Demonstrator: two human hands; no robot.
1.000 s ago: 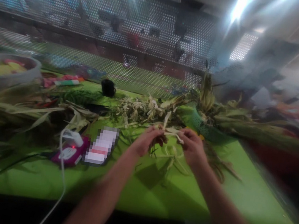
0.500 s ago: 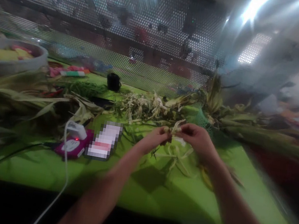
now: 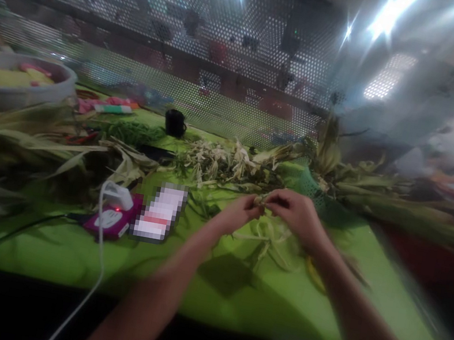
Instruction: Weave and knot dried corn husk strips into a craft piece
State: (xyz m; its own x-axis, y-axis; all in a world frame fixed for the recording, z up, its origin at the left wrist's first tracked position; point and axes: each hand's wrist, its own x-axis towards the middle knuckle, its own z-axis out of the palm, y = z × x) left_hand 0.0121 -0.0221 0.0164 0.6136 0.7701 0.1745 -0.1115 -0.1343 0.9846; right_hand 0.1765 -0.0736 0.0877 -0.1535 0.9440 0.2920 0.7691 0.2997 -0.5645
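Observation:
Over the green tabletop my left hand and my right hand meet, fingers pinched together. Between their fingertips is a small pale piece of dried husk, mostly covered by the fingers. Both hands are closed on it. Loose pale husk strips lie on the table just below the hands. Beyond them spreads a heap of small tied husk pieces.
On the left lie long dried husks, a grey basin and a purple power strip with a white cable. A pixelated phone rests beside it. A black mug stands farther back. More husks lie at right.
A pale husk end that stuck up between my fingers has dropped out of sight. My hands stay close together, and the whole view has shifted slightly.

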